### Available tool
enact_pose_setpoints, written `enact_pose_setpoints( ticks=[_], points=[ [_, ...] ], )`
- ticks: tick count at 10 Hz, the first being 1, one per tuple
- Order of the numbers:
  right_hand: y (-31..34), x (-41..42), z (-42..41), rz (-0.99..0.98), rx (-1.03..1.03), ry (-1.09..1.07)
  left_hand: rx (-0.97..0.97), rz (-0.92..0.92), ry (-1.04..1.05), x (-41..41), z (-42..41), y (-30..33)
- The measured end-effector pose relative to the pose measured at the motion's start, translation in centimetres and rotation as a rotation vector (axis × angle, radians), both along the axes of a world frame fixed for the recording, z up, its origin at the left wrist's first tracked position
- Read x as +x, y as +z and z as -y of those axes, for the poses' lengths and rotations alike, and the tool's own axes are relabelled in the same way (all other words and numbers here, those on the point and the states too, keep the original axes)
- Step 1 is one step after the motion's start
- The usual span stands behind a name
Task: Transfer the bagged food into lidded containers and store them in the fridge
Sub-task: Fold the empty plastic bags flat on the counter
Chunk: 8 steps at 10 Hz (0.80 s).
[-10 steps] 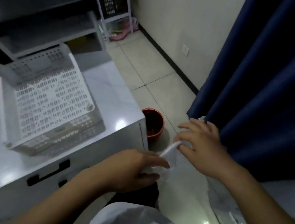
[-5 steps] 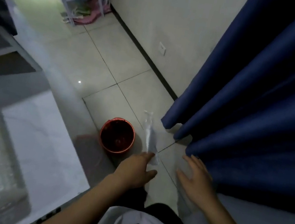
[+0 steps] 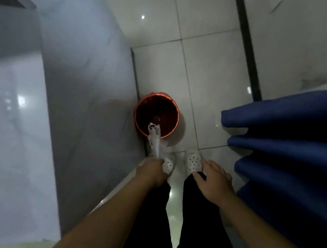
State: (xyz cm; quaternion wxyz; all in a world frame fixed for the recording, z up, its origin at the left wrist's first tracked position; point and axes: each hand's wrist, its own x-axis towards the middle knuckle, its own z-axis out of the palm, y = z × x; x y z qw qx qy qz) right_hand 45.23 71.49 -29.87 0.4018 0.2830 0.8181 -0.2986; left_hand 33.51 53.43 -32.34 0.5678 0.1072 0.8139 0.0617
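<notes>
My left hand (image 3: 151,170) is closed around a crumpled, empty-looking white plastic bag (image 3: 154,140). The bag's free end sticks out over the near rim of a red bin (image 3: 156,115) standing on the floor. Just to the right, my right hand (image 3: 214,181) hovers with spread fingers and holds nothing. No food or lidded container shows in this view.
A white marble-look counter (image 3: 36,115) fills the left side, its grey side panel reaching down beside the bin. Blue curtain folds (image 3: 296,150) hang at the right. Pale floor tiles (image 3: 202,69) stretch ahead. My feet in white perforated clogs (image 3: 193,161) stand just behind the bin.
The view has tipped down toward the floor. My right hand let go of the bag, and my left hand carried it over the bin's rim.
</notes>
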Motion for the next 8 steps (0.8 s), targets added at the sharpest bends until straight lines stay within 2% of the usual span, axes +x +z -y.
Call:
enact_pose_setpoints(
  ticks=[1,2,4,5,6,7,8],
  points=[
    [-4.5,-1.5,-2.2,0.008,-0.009,0.141,-0.041,0.035,0.113,-0.5,-0.1,-4.6],
    [-10.2,-3.2,-5.1,0.069,0.016,0.222,-0.075,0.03,0.133,-3.2,-0.7,-11.0],
    [-15.2,-5.2,-9.2,0.052,0.038,0.159,-0.079,-0.003,0.174,-8.9,-2.1,-18.7],
    [-14.4,-4.8,-9.6,0.049,0.059,0.179,-0.057,-0.051,0.221,-8.7,-2.4,-18.3],
    [-12.5,-3.9,-9.2,0.073,0.071,0.169,-0.054,-0.1,0.209,-6.7,-2.6,-15.0],
    [-8.4,-3.1,-8.0,0.033,0.051,0.115,-0.066,-0.183,0.09,-3.8,-2.4,-8.3],
    [-4.8,-2.9,-7.0,-0.044,0.014,0.107,-0.032,-0.232,0.081,-2.1,-2.4,-3.4]
  ],
)
